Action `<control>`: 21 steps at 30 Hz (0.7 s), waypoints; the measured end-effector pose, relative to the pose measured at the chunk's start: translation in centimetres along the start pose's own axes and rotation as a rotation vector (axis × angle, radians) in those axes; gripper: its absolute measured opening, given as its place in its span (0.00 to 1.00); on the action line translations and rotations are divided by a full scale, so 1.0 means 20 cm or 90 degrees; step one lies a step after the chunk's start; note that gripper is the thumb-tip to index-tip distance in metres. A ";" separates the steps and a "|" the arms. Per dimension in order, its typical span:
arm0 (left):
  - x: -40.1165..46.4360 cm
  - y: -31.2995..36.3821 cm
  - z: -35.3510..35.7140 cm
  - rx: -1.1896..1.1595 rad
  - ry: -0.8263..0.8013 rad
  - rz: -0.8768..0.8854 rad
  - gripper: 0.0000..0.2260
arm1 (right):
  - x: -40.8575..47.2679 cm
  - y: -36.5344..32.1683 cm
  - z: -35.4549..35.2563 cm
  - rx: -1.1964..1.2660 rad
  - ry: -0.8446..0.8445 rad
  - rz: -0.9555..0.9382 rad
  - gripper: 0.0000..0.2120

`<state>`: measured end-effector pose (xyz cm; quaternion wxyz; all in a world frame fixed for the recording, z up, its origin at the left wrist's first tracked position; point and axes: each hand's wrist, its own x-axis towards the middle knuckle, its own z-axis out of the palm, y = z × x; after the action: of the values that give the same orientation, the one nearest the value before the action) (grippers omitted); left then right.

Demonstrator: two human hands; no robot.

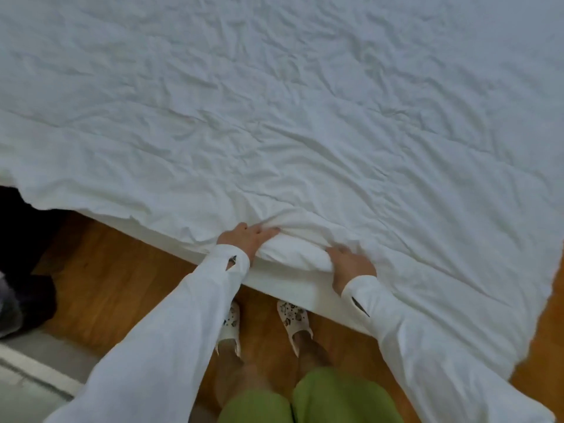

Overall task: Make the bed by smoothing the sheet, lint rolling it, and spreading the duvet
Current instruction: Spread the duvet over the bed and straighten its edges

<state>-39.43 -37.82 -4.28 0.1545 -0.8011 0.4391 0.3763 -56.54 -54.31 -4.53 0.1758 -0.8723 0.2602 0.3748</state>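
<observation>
**A:** What lies under our hands?

**B:** A white duvet (305,117), wrinkled all over, is spread across the bed and fills most of the view. Its near edge hangs just over the side of the mattress (283,285), right in front of us, and runs from the lower right up toward the left. Our left hand (248,238) and right hand (351,265) are both on that edge, close together, with a puffed fold bunched between them.

**B:** Both hands are closed on the fabric. The left fingers (268,231) curl over the top of the fold, and the right hand clamps it from the other side.

**A:** Which way does the duvet lie from our grip?

**B:** Nearly all of it stretches away from us, up and outward over the bed. Its corner (515,355) drapes down at the far lower right, so we judge the right hand is nearer that corner. We cannot tell which way its long axis runs, since the far edges are out of view.

**A:** And around us?

**B:** We stand on a wooden floor (122,285), our patterned slippers (294,322) tucked against the bed. Something dark sits at the far left. We judge the spreading is nearly done; the next pull should go toward us, squarely across this edge.
</observation>
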 end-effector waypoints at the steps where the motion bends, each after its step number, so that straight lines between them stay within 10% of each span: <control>1: 0.01 -0.01 -0.01 -0.013 -0.043 0.012 0.33 | 0.00 0.02 -0.03 0.003 -0.029 0.004 0.30; 9: -0.07 -0.05 0.19 0.104 -0.268 0.203 0.27 | -0.18 -0.21 0.22 -0.068 -0.161 0.148 0.32; 14: -0.17 -0.48 0.26 0.124 -0.001 0.390 0.36 | -0.23 -0.60 0.19 0.063 -0.004 0.186 0.36; 21: -0.21 -1.20 0.25 0.173 0.013 0.028 0.55 | 0.06 -1.22 0.16 0.089 0.081 -0.064 0.41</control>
<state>-23.48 -18.74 -6.50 0.2485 -0.7669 0.5050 0.3083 -43.38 -33.54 -4.85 0.2379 -0.8921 0.2521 0.2899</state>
